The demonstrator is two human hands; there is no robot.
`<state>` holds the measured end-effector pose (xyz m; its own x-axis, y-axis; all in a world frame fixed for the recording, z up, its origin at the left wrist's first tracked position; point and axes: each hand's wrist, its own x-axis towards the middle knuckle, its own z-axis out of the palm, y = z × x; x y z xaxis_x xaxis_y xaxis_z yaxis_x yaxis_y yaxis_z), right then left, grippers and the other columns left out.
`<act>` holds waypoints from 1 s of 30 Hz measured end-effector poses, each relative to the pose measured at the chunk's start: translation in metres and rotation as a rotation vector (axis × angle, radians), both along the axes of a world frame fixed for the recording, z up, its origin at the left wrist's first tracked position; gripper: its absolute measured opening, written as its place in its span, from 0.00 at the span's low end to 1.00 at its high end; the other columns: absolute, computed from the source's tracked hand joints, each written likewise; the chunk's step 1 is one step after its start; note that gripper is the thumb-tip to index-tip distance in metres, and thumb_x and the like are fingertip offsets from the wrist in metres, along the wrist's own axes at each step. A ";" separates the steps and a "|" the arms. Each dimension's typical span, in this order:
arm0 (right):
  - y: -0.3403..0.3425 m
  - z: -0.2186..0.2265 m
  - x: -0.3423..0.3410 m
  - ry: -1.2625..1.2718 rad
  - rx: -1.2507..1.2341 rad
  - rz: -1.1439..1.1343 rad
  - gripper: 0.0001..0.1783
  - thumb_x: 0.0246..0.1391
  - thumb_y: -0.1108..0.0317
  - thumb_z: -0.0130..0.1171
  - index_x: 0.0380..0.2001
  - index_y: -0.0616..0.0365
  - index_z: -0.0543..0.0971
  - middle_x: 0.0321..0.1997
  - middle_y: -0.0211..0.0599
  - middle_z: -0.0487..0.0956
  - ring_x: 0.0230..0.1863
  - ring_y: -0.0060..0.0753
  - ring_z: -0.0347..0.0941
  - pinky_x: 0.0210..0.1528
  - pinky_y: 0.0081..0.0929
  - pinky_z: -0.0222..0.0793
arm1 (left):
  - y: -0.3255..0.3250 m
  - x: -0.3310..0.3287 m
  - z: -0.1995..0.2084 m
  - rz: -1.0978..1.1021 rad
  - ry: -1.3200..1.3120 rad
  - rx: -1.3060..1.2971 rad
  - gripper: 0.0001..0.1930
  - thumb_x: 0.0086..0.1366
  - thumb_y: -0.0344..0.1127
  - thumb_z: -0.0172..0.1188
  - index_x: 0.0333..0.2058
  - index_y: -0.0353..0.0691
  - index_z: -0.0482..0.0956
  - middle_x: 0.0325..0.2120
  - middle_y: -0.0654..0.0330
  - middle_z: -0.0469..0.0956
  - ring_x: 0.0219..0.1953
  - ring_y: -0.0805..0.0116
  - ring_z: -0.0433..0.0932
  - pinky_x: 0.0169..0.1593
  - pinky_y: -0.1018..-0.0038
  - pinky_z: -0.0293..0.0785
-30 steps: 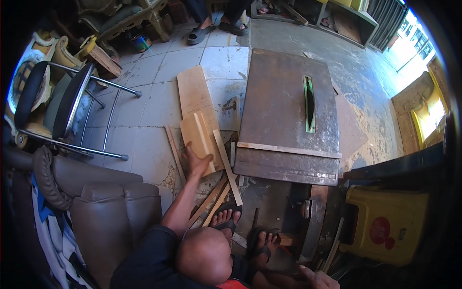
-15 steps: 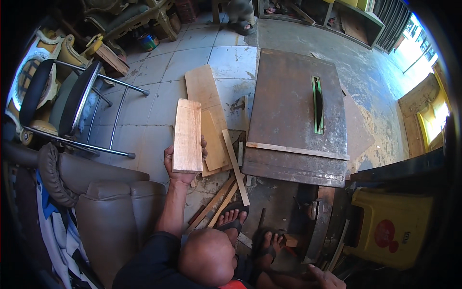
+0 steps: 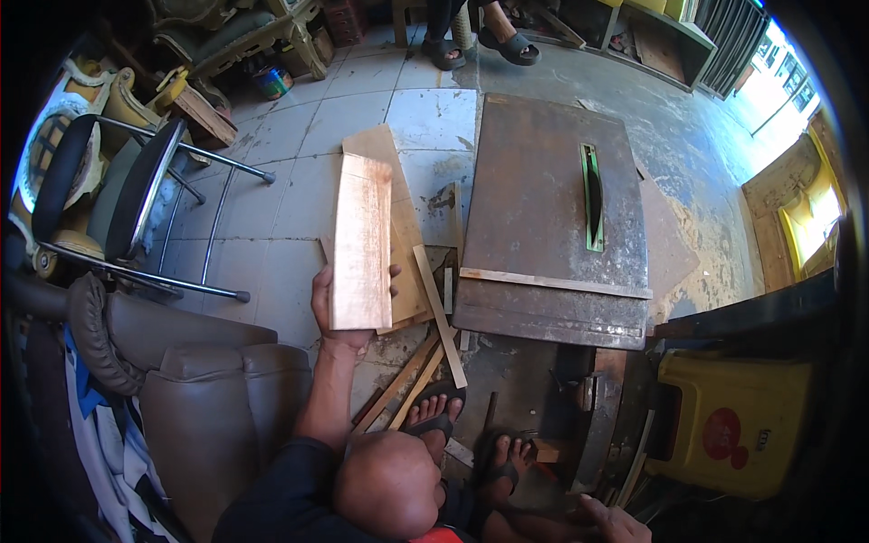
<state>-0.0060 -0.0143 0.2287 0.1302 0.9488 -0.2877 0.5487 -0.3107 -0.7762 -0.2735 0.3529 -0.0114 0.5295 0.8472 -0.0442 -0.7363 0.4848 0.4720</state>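
Observation:
My left hand [image 3: 337, 317] grips a thick, pale wooden block [image 3: 361, 244] near its lower end, thumb on the left edge and fingertips showing on the right. The block is held up, its broad face lit. Beneath it, larger flat boards [image 3: 405, 226] lie on the floor, partly covered by the block. A thin wooden strip [image 3: 439, 317] lies across their right side. My right hand [image 3: 614, 522] is low at the bottom edge, over my leg, fingers bent together. A small tip shows at the fingers, too small to name.
A worn brown table-like panel [image 3: 543, 199] with a green-edged slot [image 3: 593, 197] and a wooden strip [image 3: 554, 283] stands right of the boards. Nearby are a yellow plastic stool [image 3: 738, 425], a metal-legged chair [image 3: 149, 199] and a brown padded seat [image 3: 204, 398]. A person's sandalled feet [image 3: 475, 50] are beyond.
My left hand has raised and turned the wooden block, which now looks longer and brighter. My right hand has hardly moved. At the far side, both of another person's feet now show.

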 end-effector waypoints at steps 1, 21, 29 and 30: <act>0.000 0.000 0.000 -0.008 0.003 0.009 0.28 0.66 0.66 0.64 0.64 0.70 0.74 0.41 0.57 0.80 0.38 0.56 0.79 0.41 0.38 0.75 | 0.005 0.000 -0.007 0.096 0.327 0.066 0.44 0.68 0.50 0.61 0.75 0.37 0.53 0.67 0.37 0.65 0.64 0.48 0.72 0.57 0.56 0.79; -0.002 -0.010 0.000 0.041 0.166 -0.021 0.28 0.63 0.67 0.65 0.62 0.71 0.75 0.40 0.55 0.80 0.38 0.57 0.79 0.40 0.40 0.75 | -0.013 0.096 -0.151 -0.201 2.294 0.906 0.34 0.69 0.44 0.66 0.70 0.52 0.63 0.70 0.49 0.66 0.71 0.44 0.63 0.67 0.37 0.59; -0.005 -0.012 0.020 0.029 0.083 0.119 0.32 0.62 0.65 0.64 0.68 0.58 0.68 0.53 0.58 0.80 0.40 0.58 0.80 0.42 0.44 0.77 | -0.028 0.098 -0.109 -0.005 2.151 1.144 0.27 0.64 0.44 0.68 0.58 0.40 0.73 0.55 0.48 0.69 0.59 0.46 0.66 0.62 0.48 0.60; 0.008 -0.020 0.030 -0.022 0.133 0.100 0.27 0.60 0.66 0.64 0.61 0.60 0.74 0.46 0.56 0.81 0.40 0.59 0.81 0.41 0.45 0.78 | -0.034 0.099 -0.107 0.012 2.122 1.189 0.27 0.63 0.44 0.68 0.56 0.39 0.74 0.53 0.48 0.69 0.57 0.46 0.66 0.61 0.50 0.59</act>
<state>0.0237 -0.0065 0.2088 0.0376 0.9868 -0.1572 0.5889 -0.1490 -0.7943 -0.1746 0.3190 -0.1188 0.4277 0.9038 0.0107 0.8818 -0.4198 0.2148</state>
